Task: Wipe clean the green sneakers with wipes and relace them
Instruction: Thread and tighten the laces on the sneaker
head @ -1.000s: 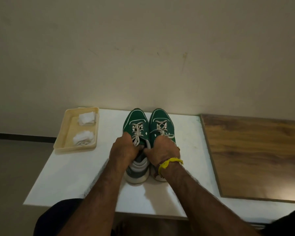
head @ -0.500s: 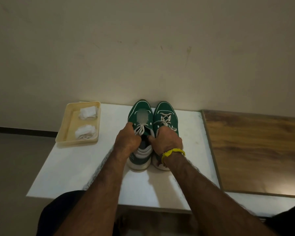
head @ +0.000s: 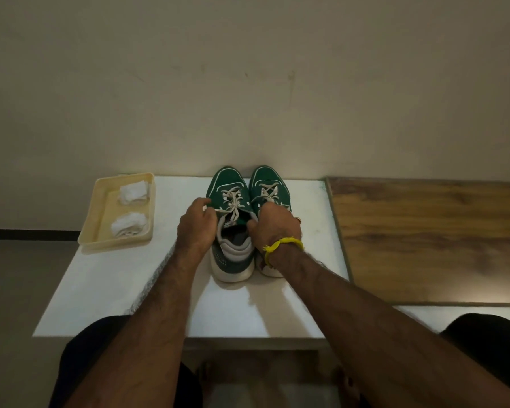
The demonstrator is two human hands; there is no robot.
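Observation:
Two green sneakers with white laces stand side by side on the white table (head: 100,278), toes to the wall. The left sneaker (head: 229,184) has its collar open and its grey heel toward me. My left hand (head: 196,228) pinches a white lace end (head: 223,211) at that shoe's left side. My right hand (head: 273,228), with a yellow band on the wrist, grips the tongue area between the shoes and hides much of the right sneaker (head: 270,179). Two crumpled white wipes (head: 133,192) lie in a cream tray (head: 100,213).
The cream tray sits at the table's far left corner. A wooden board (head: 430,240) lies to the right of the white table. A plain wall rises right behind the shoes. My dark-clothed knees show below the table's near edge.
My hands have moved apart at the left sneaker's opening; the left one now pulls a lace end out to the left. The camera view has shifted a little.

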